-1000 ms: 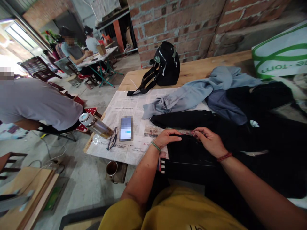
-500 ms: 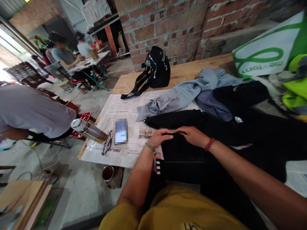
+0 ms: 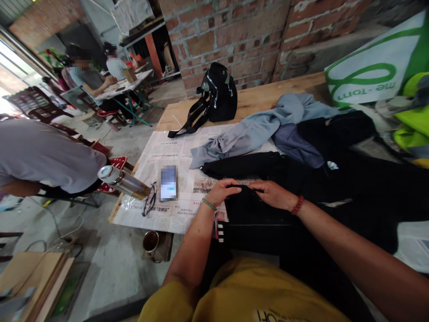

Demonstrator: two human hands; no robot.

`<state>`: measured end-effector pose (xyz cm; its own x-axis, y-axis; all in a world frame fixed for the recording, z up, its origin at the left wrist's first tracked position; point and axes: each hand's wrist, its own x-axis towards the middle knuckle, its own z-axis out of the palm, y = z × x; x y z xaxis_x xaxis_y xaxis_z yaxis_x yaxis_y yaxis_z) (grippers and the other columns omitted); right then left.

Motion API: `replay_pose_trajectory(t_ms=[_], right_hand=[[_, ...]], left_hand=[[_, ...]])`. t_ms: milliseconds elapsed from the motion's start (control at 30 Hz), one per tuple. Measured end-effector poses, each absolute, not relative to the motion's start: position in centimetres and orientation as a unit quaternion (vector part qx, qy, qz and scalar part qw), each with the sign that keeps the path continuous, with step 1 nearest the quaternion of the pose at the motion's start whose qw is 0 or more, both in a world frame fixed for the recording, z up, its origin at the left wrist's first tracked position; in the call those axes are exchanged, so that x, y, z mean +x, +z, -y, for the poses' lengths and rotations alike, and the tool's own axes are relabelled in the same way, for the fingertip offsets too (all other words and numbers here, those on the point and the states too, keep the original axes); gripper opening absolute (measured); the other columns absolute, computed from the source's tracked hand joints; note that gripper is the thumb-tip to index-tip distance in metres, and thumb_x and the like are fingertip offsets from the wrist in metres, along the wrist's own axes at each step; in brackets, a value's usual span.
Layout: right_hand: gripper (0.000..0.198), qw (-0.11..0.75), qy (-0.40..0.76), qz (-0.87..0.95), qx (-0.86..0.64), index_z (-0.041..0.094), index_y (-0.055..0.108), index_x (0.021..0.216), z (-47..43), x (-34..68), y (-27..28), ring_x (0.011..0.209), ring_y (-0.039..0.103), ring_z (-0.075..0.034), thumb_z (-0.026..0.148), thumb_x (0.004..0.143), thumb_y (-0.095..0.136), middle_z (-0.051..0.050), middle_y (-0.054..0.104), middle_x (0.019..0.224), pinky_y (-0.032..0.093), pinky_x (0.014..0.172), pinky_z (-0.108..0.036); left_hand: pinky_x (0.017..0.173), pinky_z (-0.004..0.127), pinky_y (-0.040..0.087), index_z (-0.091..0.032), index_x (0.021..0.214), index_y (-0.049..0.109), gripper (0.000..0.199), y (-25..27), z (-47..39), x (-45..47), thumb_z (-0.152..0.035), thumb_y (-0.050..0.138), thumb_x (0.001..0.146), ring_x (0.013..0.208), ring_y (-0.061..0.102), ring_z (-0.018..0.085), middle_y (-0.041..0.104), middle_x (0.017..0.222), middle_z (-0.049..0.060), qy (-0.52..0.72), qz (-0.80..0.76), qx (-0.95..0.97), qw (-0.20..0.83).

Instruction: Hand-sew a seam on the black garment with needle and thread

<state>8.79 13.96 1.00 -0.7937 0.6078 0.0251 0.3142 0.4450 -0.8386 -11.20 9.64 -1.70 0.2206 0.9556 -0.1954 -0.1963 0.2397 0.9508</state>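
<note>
A black garment (image 3: 261,214) spreads over the newspaper-covered table in front of me, part of it close to my lap. My left hand (image 3: 221,192), with a green bead bracelet, pinches an edge of the black cloth between thumb and fingers. Just to its right, my right hand (image 3: 271,194), wearing a red bracelet, is closed at the same edge. Whether a needle or thread sits in the right fingers is too small to see. Beyond them lies a crumpled grey garment (image 3: 244,134), touching the black cloth.
On the newspaper (image 3: 184,214) at left lie a phone (image 3: 168,182), glasses (image 3: 150,200) and a tilted glass flask (image 3: 124,181). A metal mug (image 3: 150,241) stands below the table's edge. A black backpack (image 3: 219,94) and a white-green bag (image 3: 372,67) stand behind. A person (image 3: 50,156) sits left.
My right hand has moved slightly right, away from the left, widening the gap between them along the cloth's edge. The left hand stays almost still.
</note>
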Motion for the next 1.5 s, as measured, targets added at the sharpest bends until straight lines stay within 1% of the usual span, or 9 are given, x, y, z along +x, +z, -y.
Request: replay_pose_trajectory(t_ms=[200,367,467,667,767,1000,1233,1367,1500], right_hand=[[0.029,0.188,0.470,0.824,-0.256,0.020,0.070,0.091,-13.6,8.4,1.0,0.092,0.062,-0.016,0.032,0.081,0.045,-0.003,0.069,0.097,0.046,0.087,-0.028],[0.028,0.215,0.448,0.818,-0.289,0.019,0.069,0.088,-13.1,8.2,0.3,0.080,0.063,-0.014,0.031,0.082,0.044,-0.002,0.069,0.085,0.047,0.077,-0.026],[0.028,0.223,0.442,0.810,-0.314,0.020,0.068,0.085,-12.8,8.1,-0.1,0.077,0.062,-0.014,0.033,0.081,0.044,-0.002,0.068,0.081,0.047,0.073,-0.025],[0.027,0.229,0.446,0.802,-0.326,0.020,0.068,0.089,-13.0,8.5,-0.4,0.084,0.063,-0.015,0.028,0.079,0.045,-0.002,0.069,0.089,0.048,0.083,-0.028],[0.026,0.230,0.444,0.799,-0.334,0.021,0.068,0.090,-13.1,8.5,-0.4,0.087,0.063,-0.016,0.026,0.078,0.045,-0.002,0.069,0.092,0.047,0.084,-0.030],[0.026,0.241,0.445,0.801,-0.320,0.019,0.068,0.090,-12.7,8.3,0.0,0.083,0.062,-0.016,0.026,0.080,0.045,-0.003,0.068,0.088,0.047,0.081,-0.029],[0.023,0.249,0.411,0.818,-0.315,0.021,0.068,0.085,-12.6,8.2,0.1,0.079,0.060,-0.014,0.025,0.080,0.046,-0.001,0.068,0.081,0.045,0.078,-0.027],[0.021,0.250,0.395,0.825,-0.317,0.023,0.069,0.085,-12.6,8.2,0.0,0.078,0.061,-0.015,0.023,0.079,0.049,0.000,0.068,0.080,0.045,0.077,-0.026],[0.024,0.260,0.371,0.830,-0.326,0.022,0.069,0.084,-12.6,7.9,-0.1,0.076,0.061,-0.015,0.020,0.079,0.046,-0.001,0.068,0.079,0.046,0.077,-0.027]], left_hand=[[0.063,0.022,0.038,-0.012,0.076,0.066,0.031,-1.4,-9.7,-11.1,-0.034,0.077,0.058,0.061,0.051,0.007,0.061,0.067,-0.002,0.445,-0.430,0.456,0.640],[0.067,0.021,0.039,-0.012,0.076,0.066,0.031,-1.2,-9.7,-10.9,-0.034,0.077,0.057,0.063,0.051,0.007,0.061,0.068,-0.002,0.464,-0.429,0.454,0.628],[0.067,0.022,0.039,-0.012,0.076,0.066,0.030,-1.2,-9.7,-10.8,-0.033,0.077,0.058,0.063,0.051,0.007,0.061,0.069,-0.003,0.472,-0.432,0.446,0.626],[0.063,0.022,0.038,-0.013,0.077,0.066,0.026,-1.6,-9.7,-10.7,-0.031,0.075,0.060,0.059,0.050,0.007,0.061,0.066,-0.003,0.474,-0.437,0.431,0.631],[0.060,0.021,0.037,-0.014,0.077,0.066,0.026,-1.6,-9.7,-10.7,-0.031,0.075,0.060,0.058,0.050,0.007,0.061,0.065,-0.003,0.469,-0.446,0.426,0.632],[0.057,0.020,0.034,-0.013,0.077,0.066,0.029,-1.2,-9.5,-10.6,-0.033,0.076,0.059,0.056,0.047,0.006,0.060,0.065,-0.003,0.467,-0.448,0.437,0.626],[0.061,0.021,0.037,-0.013,0.076,0.066,0.031,-1.1,-9.5,-10.4,-0.035,0.076,0.058,0.058,0.049,0.007,0.060,0.064,-0.003,0.467,-0.439,0.435,0.633],[0.065,0.022,0.039,-0.013,0.073,0.065,0.032,-1.2,-9.6,-10.1,-0.035,0.078,0.054,0.061,0.050,0.007,0.061,0.066,-0.003,0.480,-0.464,0.428,0.610],[0.063,0.020,0.039,-0.013,0.074,0.065,0.031,-1.5,-9.8,-9.9,-0.034,0.077,0.055,0.061,0.049,0.007,0.061,0.066,-0.004,0.492,-0.493,0.432,0.573]])
